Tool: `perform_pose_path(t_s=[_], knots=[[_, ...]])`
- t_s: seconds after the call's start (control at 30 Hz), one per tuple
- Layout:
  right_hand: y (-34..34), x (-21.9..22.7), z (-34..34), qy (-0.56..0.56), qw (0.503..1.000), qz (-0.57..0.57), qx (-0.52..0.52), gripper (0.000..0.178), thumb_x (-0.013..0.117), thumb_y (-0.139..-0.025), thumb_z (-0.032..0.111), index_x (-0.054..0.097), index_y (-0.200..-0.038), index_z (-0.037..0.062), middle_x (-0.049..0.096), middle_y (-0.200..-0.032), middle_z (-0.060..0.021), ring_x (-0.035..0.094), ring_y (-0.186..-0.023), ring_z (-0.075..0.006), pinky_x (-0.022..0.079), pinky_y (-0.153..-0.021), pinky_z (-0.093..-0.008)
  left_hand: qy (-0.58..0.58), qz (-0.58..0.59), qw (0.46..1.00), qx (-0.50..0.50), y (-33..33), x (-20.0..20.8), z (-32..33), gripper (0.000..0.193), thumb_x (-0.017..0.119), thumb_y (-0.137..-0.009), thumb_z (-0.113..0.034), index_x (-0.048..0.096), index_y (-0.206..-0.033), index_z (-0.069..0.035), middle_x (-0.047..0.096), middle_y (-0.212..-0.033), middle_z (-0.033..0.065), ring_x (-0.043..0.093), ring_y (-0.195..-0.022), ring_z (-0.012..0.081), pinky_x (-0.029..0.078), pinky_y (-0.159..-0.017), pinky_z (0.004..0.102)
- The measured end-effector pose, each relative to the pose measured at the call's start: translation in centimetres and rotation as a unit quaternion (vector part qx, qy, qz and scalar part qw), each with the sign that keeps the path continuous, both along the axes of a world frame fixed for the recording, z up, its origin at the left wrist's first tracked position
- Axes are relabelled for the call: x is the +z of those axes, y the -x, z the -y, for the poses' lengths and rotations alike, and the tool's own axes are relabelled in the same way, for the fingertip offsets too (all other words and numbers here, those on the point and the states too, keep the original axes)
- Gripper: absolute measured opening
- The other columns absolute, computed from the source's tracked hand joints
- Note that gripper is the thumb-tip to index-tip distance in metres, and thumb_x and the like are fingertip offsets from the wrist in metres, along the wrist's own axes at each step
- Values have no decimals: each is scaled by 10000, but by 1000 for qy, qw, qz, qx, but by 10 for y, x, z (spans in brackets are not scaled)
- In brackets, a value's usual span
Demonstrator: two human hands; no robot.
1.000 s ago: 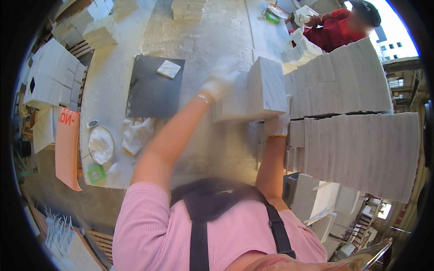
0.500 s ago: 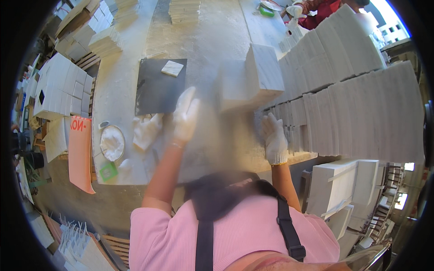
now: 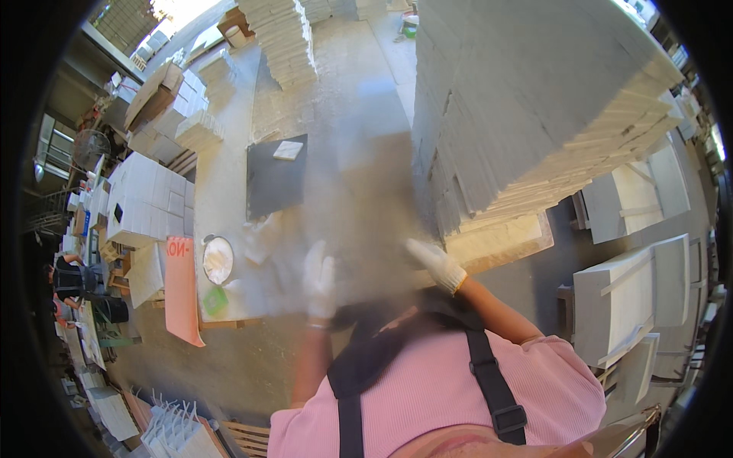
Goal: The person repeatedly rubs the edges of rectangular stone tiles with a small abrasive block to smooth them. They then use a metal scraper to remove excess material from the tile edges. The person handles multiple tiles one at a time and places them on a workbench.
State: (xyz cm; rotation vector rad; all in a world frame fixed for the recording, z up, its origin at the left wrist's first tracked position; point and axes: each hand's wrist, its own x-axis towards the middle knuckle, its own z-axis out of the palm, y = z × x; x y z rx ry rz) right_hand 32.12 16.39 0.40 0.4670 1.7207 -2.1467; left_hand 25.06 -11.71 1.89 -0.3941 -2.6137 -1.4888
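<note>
My left hand (image 3: 319,284), in a white knit glove, is held upright near the front edge of the table, its fingers stretched out and nothing seen in it. A like glove covers my right hand (image 3: 437,264), which points up and left with straight fingers, just left of the base of a tall stack of white tiles (image 3: 519,114). No contact with the stack can be made out. Between the hands a hazy smear covers the view. Beyond my left hand lie a crumpled white cloth (image 3: 263,229) and a dark square plate (image 3: 275,183) bearing a small white marble piece (image 3: 287,150).
A round white dish (image 3: 218,259) and a green item (image 3: 217,302) sit at the table's left front corner. An orange sheet (image 3: 183,286) hangs beside it. More tile stacks (image 3: 282,42) stand at the back, with white boxes (image 3: 149,198) left and pale slabs (image 3: 630,298) right.
Both hands have drawn back toward my body, and the right has also shifted left. The view has swung, so the right-hand stack looms larger. The separate marble block no longer shows apart.
</note>
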Motion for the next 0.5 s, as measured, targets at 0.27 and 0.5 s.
perform_pose_path(t_s=[0.27, 0.5], knots=[[-21, -24, 4, -73, 980, -138, 124, 465, 487, -1082, 336, 596, -1399, 15, 643, -1387, -119, 574, -1298, -220, 414, -1117, -333, 40, 64, 995, 68, -97, -9, 14, 416, 534, -1035, -160, 560, -1388, 59, 572, -1422, 220, 529, -1325, 337, 388, -1140, 414], [-37, -43, 16, -251, 880, -339, 220, 423, 591, -982, 278, 593, -1327, 33, 650, -1279, -230, 618, -1197, -383, 476, -1035, -438, -8, 107, 985, 132, -155, -18, 36, 449, 526, -1045, -203, 550, -1405, 64, 568, -1440, 211, 518, -1351, 321, 374, -1159, 405]])
